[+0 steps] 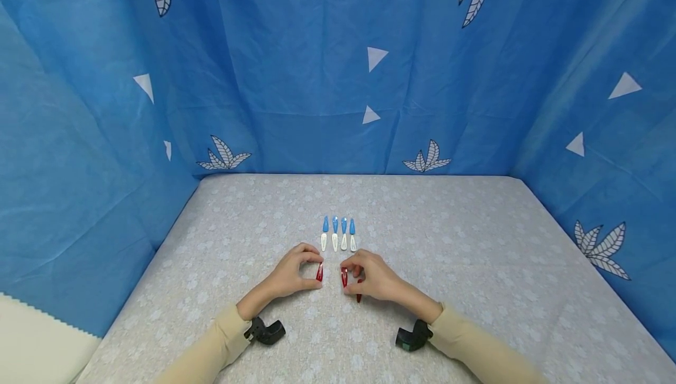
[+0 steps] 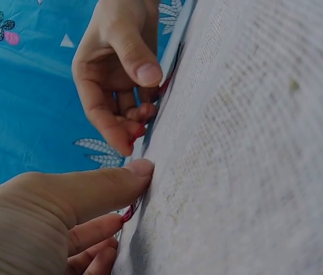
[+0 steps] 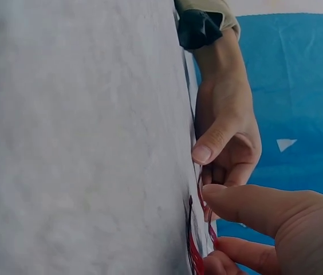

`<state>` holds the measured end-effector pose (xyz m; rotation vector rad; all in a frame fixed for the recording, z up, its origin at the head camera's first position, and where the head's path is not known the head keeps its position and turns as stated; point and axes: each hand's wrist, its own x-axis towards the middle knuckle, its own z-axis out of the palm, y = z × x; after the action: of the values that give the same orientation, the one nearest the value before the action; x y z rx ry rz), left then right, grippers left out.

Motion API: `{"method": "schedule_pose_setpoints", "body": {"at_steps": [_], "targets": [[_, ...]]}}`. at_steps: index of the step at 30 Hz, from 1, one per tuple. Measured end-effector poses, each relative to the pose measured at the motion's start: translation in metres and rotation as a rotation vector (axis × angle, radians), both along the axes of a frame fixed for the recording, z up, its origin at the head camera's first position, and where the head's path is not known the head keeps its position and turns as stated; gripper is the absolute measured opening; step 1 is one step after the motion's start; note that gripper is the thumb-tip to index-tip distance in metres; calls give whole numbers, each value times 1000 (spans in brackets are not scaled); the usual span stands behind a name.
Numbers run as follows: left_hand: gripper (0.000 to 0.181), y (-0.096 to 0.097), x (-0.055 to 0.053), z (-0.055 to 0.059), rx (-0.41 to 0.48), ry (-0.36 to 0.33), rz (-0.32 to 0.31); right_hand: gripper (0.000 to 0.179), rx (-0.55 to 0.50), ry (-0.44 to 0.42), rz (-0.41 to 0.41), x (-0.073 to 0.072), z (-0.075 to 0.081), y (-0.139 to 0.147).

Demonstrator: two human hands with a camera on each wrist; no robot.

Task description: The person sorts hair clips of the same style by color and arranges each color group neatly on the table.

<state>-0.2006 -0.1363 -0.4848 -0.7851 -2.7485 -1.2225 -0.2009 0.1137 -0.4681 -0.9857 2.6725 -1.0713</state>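
My left hand holds a red snap hair clip lengthwise, its thumb at the near end and a fingertip at the far end. Facing it, my right hand pinches another red hair clip by its two ends between thumb and index finger. A third red hair clip lies under the right palm, partly covered in the head view; in the right wrist view this red clip shows beside the curled lower fingers.
Beyond my hands lies a row of several white hair clips, each lined up below one of several blue hair clips. A pale flowered cloth covers the table. Blue patterned curtains stand at the back and sides.
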Motion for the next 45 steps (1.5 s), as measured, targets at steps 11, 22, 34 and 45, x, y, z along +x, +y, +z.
{"method": "schedule_pose_setpoints", "body": {"at_steps": [11, 22, 34, 45], "targets": [[45, 2, -2, 0, 54, -1, 33, 47, -36, 33, -7, -17, 6, -12], [48, 10, -8, 4, -25, -46, 137, 46, -1, -2, -66, -30, -1, -20], [48, 13, -15, 4, -82, -56, 173, 43, -22, -6, -47, -30, -2, -22], [51, 13, -11, 2, -77, -42, 169, 46, -2, -4, -43, -30, -7, -23]]}}
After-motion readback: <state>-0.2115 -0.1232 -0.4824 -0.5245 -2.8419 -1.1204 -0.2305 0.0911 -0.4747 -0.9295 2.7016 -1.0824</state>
